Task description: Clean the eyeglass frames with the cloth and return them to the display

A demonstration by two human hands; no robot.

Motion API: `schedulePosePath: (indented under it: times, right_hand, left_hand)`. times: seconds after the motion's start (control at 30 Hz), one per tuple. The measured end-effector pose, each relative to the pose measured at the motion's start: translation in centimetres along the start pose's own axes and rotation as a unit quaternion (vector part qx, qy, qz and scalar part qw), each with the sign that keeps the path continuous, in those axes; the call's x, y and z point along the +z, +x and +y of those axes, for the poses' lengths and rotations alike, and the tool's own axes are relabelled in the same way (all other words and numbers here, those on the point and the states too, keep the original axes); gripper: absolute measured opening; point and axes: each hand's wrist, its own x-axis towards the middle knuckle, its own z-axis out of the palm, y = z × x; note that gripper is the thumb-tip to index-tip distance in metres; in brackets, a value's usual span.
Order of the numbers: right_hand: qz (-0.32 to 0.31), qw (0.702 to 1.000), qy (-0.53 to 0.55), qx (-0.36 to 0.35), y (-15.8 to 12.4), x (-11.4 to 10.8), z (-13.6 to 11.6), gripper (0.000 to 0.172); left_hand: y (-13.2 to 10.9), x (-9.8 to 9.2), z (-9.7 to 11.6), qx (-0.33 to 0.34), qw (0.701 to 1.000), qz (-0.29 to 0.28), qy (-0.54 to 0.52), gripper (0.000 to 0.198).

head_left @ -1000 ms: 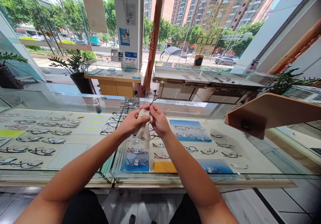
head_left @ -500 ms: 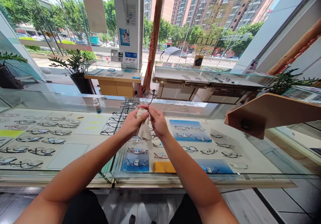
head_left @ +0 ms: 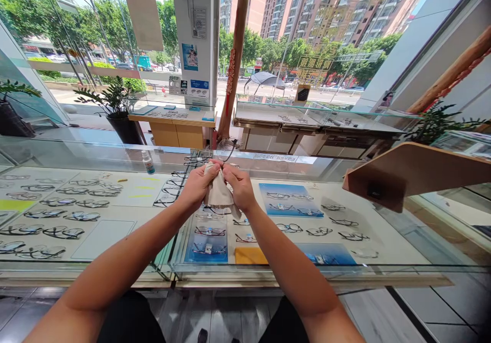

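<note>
My left hand (head_left: pixel 196 183) is closed on a pale cleaning cloth (head_left: pixel 218 193) with a zigzag edge, which hangs down between my hands. Close beside it, my right hand (head_left: pixel 241 185) is closed with its fingertips on a pair of eyeglasses (head_left: pixel 233 151). A round lens and dark frame part of the glasses stick up beyond my fingers; the rest is hidden by hands and cloth. Both hands meet above the glass display counter (head_left: pixel 318 166).
Rows of spectacle frames (head_left: pixel 72 201) lie inside the counter. A small spray bottle (head_left: pixel 148 163) stands on the glass at left. A brown wooden board (head_left: pixel 422 174) juts in from the right. Further back are a potted plant (head_left: pixel 117 107) and a leaning wooden post (head_left: pixel 235 61).
My hands have shifted slightly, and the cloth is bunched differently, with its lower edge now spread wider. The glasses stay in nearly the same place.
</note>
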Motion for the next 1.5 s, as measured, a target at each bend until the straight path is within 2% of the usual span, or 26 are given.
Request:
schedulePosePath:
  times: [0.17,0.37,0.47,0.73,1.03,1.2,1.37,1.5]
  right_hand:
    - [0.03,0.998,0.032,0.041,0.4,-0.8,0.5,0.042]
    - [0.031,0.986,0.133,0.091,1.0,-1.1,0.2,0.027]
    - [0.045,0.979,0.16,0.115,1.1,-1.0,-0.2,0.025]
    - [0.051,0.971,0.191,0.134,1.4,-1.2,0.5,0.031]
    - [0.055,0.969,0.207,0.127,1.5,-1.6,0.4,0.031]
    - [0.064,0.967,0.21,0.13,1.5,-1.7,0.7,0.03]
    - [0.059,0.966,0.211,0.134,1.4,-1.7,0.6,0.032]
    - [0.054,0.968,0.211,0.123,1.4,-1.6,0.4,0.032]
  left_hand:
    - [0.2,-0.5,0.0,-0.016,0.998,-0.051,0.025,0.067]
    - [0.3,-0.8,-0.1,-0.04,0.994,-0.101,0.021,0.064]
    - [0.3,-1.0,-0.2,-0.05,0.992,-0.116,0.026,0.063]
    - [0.3,-1.0,-0.2,-0.058,0.991,-0.107,0.052,0.06]
    - [0.4,-0.8,0.5,-0.084,0.992,-0.095,0.008,0.06]
    - [0.3,-1.2,0.6,-0.068,0.987,-0.132,0.066,0.062]
    - [0.3,-1.6,0.6,-0.025,0.978,-0.126,0.163,0.057]
    - [0.3,-1.6,1.2,-0.044,0.972,-0.143,0.18,0.062]
